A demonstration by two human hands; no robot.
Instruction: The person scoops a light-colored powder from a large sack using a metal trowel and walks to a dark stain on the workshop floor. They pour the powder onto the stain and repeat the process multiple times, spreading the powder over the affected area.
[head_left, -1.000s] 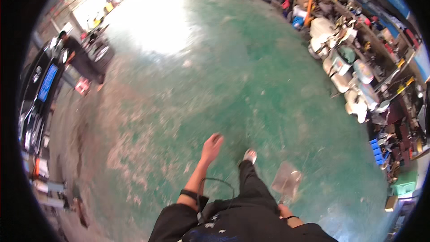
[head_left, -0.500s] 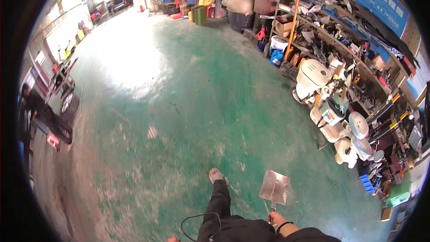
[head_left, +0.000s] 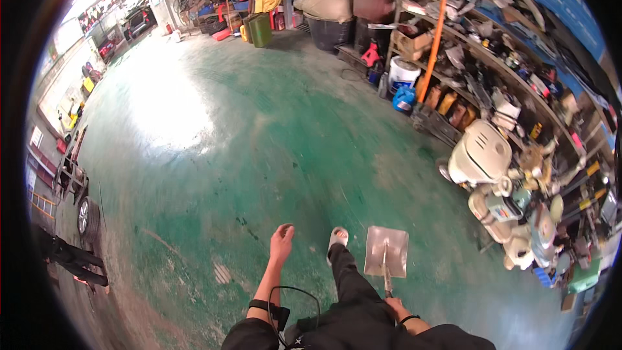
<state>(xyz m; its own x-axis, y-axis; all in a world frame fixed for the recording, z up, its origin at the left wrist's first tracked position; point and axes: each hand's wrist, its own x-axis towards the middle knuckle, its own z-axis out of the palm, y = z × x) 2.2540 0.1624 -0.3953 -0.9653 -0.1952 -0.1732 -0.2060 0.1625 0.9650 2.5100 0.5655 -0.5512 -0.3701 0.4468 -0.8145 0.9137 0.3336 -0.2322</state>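
My right hand (head_left: 395, 308) is closed round the handle of a shovel (head_left: 386, 251), low in front of me. Its flat, square metal blade points ahead, just above or on the floor; I cannot tell which. My left hand (head_left: 281, 241) is stretched out ahead, with nothing in it and its fingers loosely bent. A dark band circles my left forearm, and a black cable loops beside it. One foot in a light slipper (head_left: 337, 236) shows between the left hand and the shovel blade.
Green painted floor (head_left: 291, 142) spreads ahead. Along the right stand a cream scooter (head_left: 481, 152), cluttered shelves (head_left: 499, 52), a blue jug (head_left: 403, 98) and a white bucket (head_left: 404, 74). A green bin (head_left: 260, 30) and large black tub (head_left: 329, 31) stand farther back. A person in dark clothes (head_left: 74, 260) is at left, near a wheel (head_left: 87, 217).
My left hand has swung up and forward from the lower edge. The shovel has shifted slightly left and farther ahead in view. The right-hand shelves and scooter look nearer.
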